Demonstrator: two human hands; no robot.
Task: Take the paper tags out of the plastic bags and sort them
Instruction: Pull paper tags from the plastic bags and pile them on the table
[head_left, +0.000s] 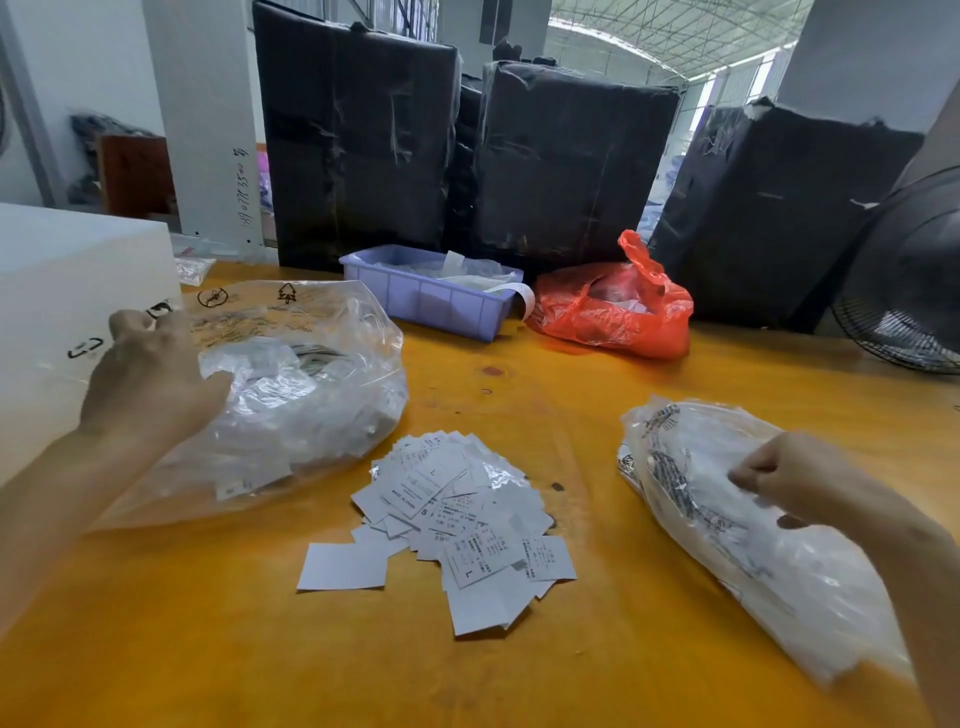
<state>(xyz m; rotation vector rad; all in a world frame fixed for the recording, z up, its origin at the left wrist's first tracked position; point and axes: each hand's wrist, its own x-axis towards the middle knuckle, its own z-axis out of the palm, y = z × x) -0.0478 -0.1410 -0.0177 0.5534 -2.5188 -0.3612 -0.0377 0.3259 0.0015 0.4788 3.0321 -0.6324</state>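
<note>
My left hand (150, 374) rests on top of the big clear bag (291, 395). Its fingers curl over the bag's far edge and hold the plastic there. This bag is full of small packs and tags, but I cannot read them through the shiny plastic. Part of the bag is hidden under my hand.

My right hand (784, 480) pinches the top of the second clear bag (727, 525). The fingers are bent tight on the plastic. This bag runs from just past the grip back along my arm, and it looks blurry, so I cannot tell what is inside. Its near end is hard to make out.

Between the two grips lies the pile of paper tags (457, 519), loose on the orange tabletop (208, 649). It touches neither hand. Some tags show an L or an S; the small print is too tiny to read.

Far past my hands sit a purple tray (431, 301) and a red bag (613, 312), side by side. A white box (62, 291) stands just left of my left hand.
</note>
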